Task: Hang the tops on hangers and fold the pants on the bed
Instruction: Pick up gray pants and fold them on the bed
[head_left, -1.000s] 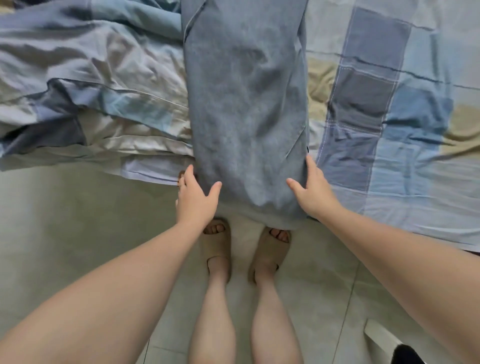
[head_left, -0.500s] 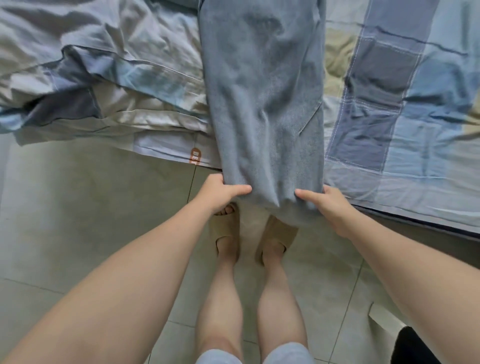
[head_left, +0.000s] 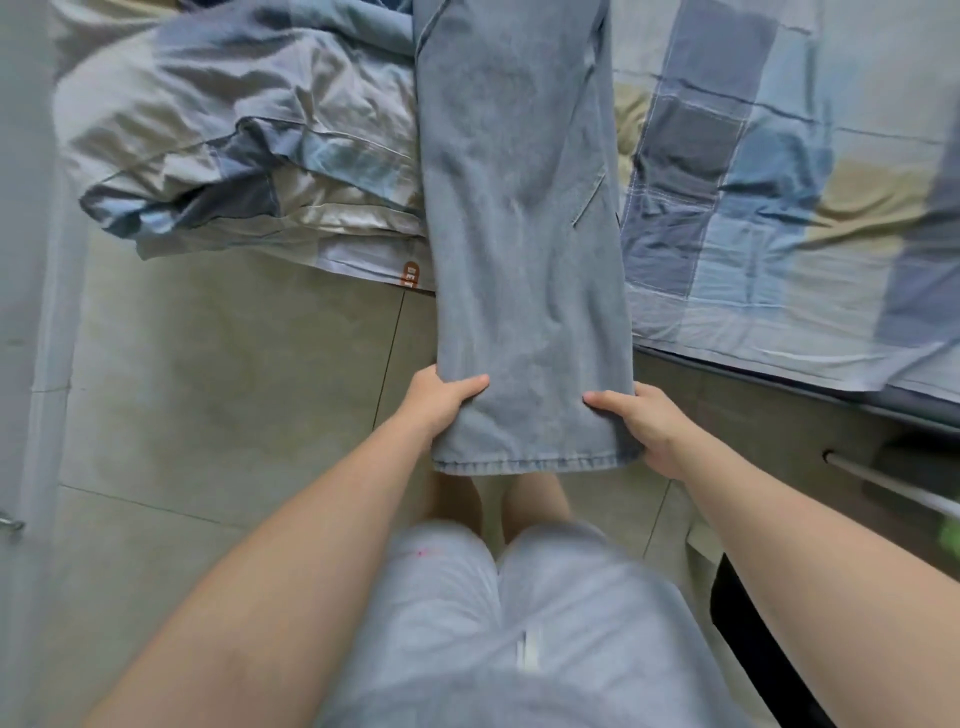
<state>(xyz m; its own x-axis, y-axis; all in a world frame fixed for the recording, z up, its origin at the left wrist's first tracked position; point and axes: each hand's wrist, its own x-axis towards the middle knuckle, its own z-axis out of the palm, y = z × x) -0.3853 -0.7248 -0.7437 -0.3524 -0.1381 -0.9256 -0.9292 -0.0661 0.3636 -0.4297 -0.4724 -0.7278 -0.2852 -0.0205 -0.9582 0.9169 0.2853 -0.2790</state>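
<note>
Pale greenish floor tiles (head_left: 208, 364) fill the left and bottom of the view, with a bed running across the top. Far left on the bed there's a rumpled duvet (head_left: 249, 145) in a blue, grey and cream check, bunched up and hanging a bit over the edge. Right at its lower edge sits a small orange tab (head_left: 410, 274) with white letters; I can make out "BE" and not much more, the rest is cut off by the fabric beside it.

Next along, the jeans (head_left: 519, 208), light blue denim, lie lengthwise across the bed with the leg end drooping off the edge toward the floor. The hemmed cuff is the part nearest the camera. The left hand (head_left: 441, 402) is pinching the left edge of the leg just above the hem, thumb on top and fingers tucked under the cloth. The right hand (head_left: 641, 421) does the same on the right edge, thumb lying flat on the denim, fingers underneath.

Below the hem you can see bare legs and light grey shorts (head_left: 519, 623), pretty blurry.

Right of the jeans, the bed sheet (head_left: 779, 208) is a flat patchwork check in blue, navy and beige. Further right and lower, a dark bed frame edge (head_left: 831, 410).
</note>
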